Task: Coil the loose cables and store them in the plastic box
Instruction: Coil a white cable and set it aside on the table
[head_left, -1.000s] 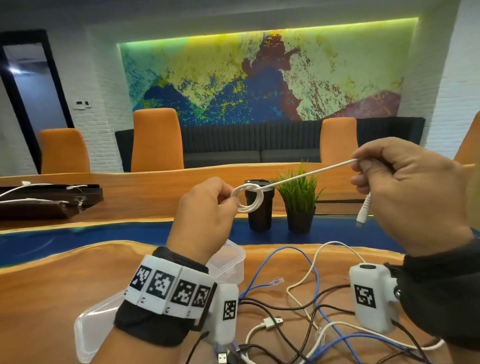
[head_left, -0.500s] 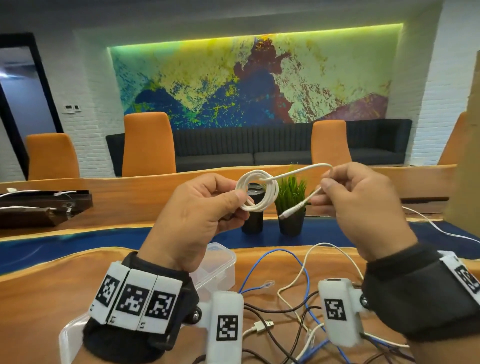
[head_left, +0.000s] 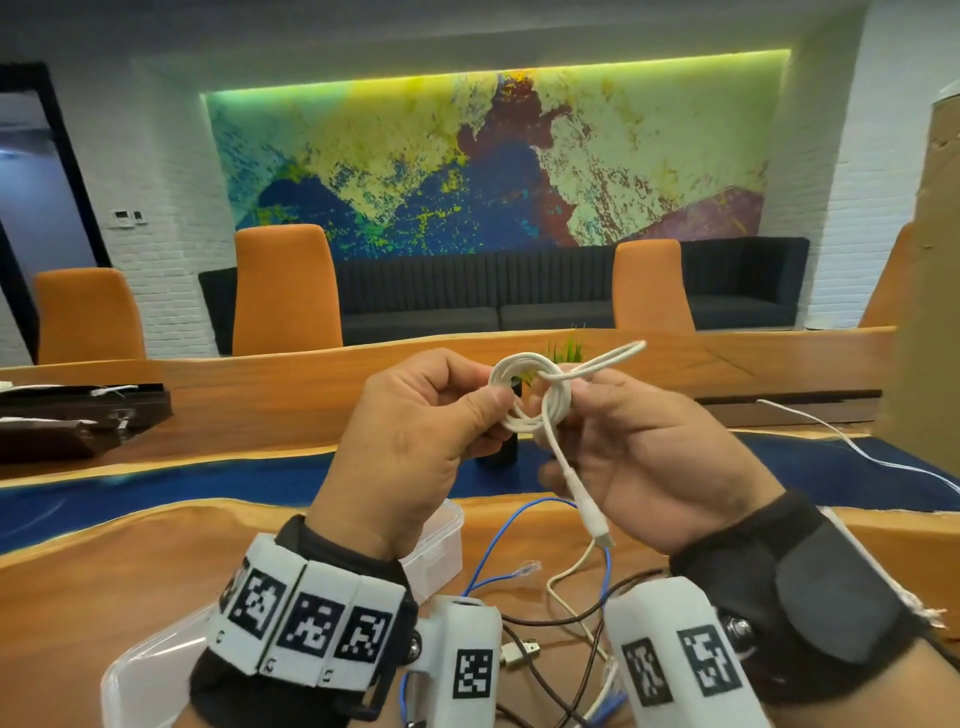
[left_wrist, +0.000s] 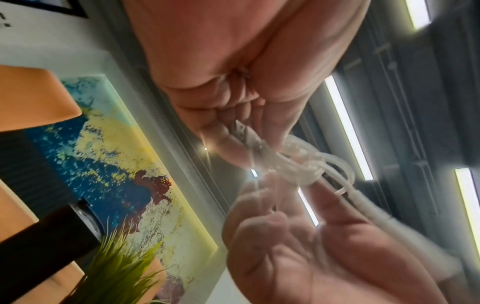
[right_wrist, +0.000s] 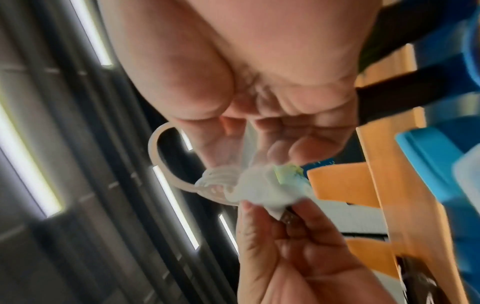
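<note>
**Count of things in view**

Two hands: left hand (head_left: 415, 441), right hand (head_left: 654, 462). One coiled white cable (head_left: 530, 400). One clear plastic box (head_left: 439, 545), one lid (head_left: 150, 670). Four orange chairs, the tallest (head_left: 285, 291). One sofa (head_left: 545, 286), one mural (head_left: 488, 161), one potted plant (head_left: 569, 349).

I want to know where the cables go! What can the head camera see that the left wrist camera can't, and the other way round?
Only the head view shows the plastic box on the wooden table, the loose cables tangled beside it, and the free plug dangling from the coil.

Only the left wrist view shows the undersides of the palms, a metal plug tucked between the left fingers, and the ceiling lights.

Both show the left hand and right hand holding the white cable coil, the green plant and the colourful painting.
</note>
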